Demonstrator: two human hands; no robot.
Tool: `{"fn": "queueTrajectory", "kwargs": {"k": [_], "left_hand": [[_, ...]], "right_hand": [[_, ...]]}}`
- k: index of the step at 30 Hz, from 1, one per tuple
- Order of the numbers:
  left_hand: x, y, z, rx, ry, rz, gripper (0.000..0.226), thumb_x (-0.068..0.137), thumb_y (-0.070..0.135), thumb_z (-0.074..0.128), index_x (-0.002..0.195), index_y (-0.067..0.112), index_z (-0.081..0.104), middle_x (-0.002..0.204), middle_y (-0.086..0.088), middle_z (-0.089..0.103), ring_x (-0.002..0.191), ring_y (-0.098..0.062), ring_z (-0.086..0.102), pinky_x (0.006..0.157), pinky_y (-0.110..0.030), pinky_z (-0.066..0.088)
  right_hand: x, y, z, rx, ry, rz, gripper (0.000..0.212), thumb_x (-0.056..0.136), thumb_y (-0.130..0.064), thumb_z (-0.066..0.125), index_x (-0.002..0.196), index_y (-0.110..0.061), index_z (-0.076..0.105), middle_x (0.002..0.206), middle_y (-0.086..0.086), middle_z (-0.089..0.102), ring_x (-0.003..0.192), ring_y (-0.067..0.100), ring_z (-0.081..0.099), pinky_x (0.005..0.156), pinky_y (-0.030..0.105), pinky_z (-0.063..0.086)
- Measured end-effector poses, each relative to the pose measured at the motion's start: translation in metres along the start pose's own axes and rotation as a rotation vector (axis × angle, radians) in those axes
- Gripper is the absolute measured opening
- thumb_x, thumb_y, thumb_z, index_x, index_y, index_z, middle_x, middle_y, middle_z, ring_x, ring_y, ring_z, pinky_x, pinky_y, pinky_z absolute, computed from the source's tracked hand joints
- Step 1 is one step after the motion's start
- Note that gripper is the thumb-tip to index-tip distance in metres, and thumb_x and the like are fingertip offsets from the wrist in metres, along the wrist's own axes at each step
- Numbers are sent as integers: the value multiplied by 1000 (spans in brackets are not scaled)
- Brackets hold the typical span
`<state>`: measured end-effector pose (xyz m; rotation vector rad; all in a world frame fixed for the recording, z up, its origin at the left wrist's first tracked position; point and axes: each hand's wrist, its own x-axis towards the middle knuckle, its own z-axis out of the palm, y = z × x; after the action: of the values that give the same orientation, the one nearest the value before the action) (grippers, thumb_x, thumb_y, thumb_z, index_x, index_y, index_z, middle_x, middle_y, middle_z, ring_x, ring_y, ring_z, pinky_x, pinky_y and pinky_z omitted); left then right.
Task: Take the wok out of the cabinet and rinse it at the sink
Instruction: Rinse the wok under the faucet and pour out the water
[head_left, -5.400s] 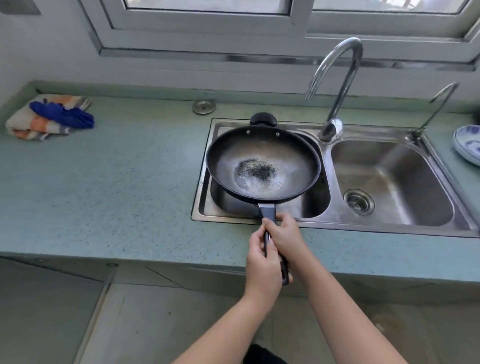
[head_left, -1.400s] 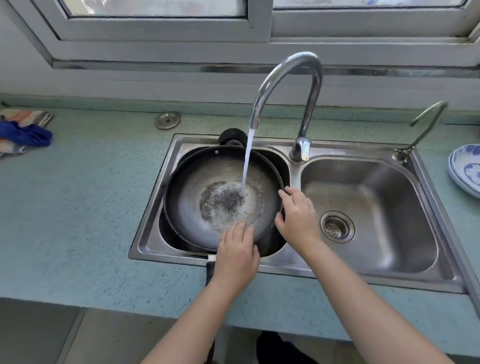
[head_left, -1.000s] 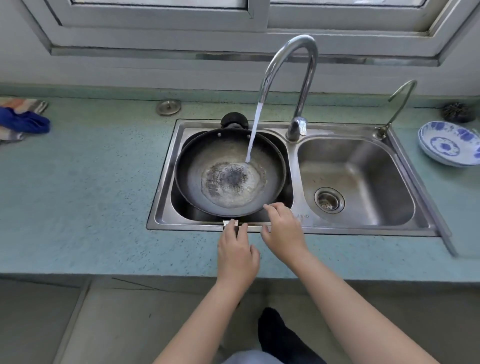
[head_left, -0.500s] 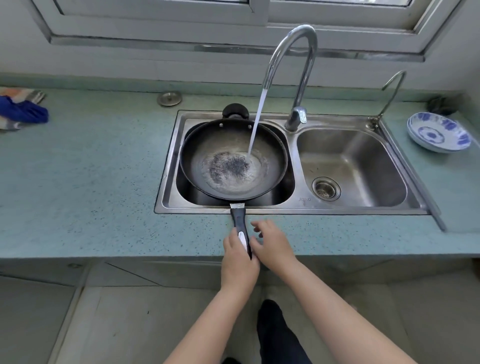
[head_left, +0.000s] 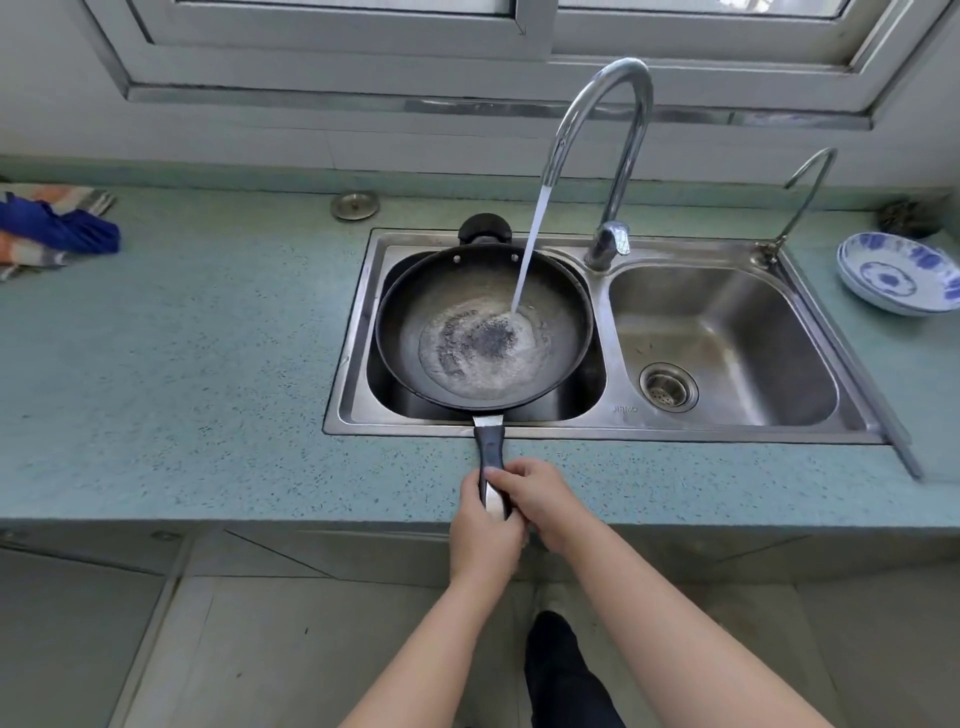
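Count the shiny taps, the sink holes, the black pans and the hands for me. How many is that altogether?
Taps: 2, big tap and small tap
Sink basins: 2, left basin and right basin
Pans: 1, the wok
Hands: 2, left hand and right hand
Total: 7

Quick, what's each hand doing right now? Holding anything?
Left hand: closed, gripping the wok handle.
Right hand: closed, gripping the same handle.
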<state>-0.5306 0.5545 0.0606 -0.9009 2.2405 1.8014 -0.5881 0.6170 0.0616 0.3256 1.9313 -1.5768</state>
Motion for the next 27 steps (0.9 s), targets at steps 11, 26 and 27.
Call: {"fn": "queueTrajectory", "kwargs": {"k": [11,26,27], "left_hand": [[5,-9,-15,-288,-55,-117,37,83,3,57,106,32,52,66,1,56,47,-17,43,34,-15,30],[3,-3,1,-49,-65,-34,37,77,20,68,111,21,51,84,2,65,74,-16,62,56,-22,44],[3,-2,0,-45,-70,-36,37,77,21,68,111,22,52,87,1,66,79,-20,64,59,-25,46]], "right_hand": [[10,-2,13,-296,108,-39,23,76,-28,71,71,-18,50,68,0,57,69,18,55,68,32,48],[11,12,2,10,46,35,16,91,-13,55,77,-7,62,68,8,60,58,13,58,59,26,46],[11,13,3,52,46,49,15,91,-13,55,80,-6,62,72,11,61,62,18,58,64,29,47]]}}
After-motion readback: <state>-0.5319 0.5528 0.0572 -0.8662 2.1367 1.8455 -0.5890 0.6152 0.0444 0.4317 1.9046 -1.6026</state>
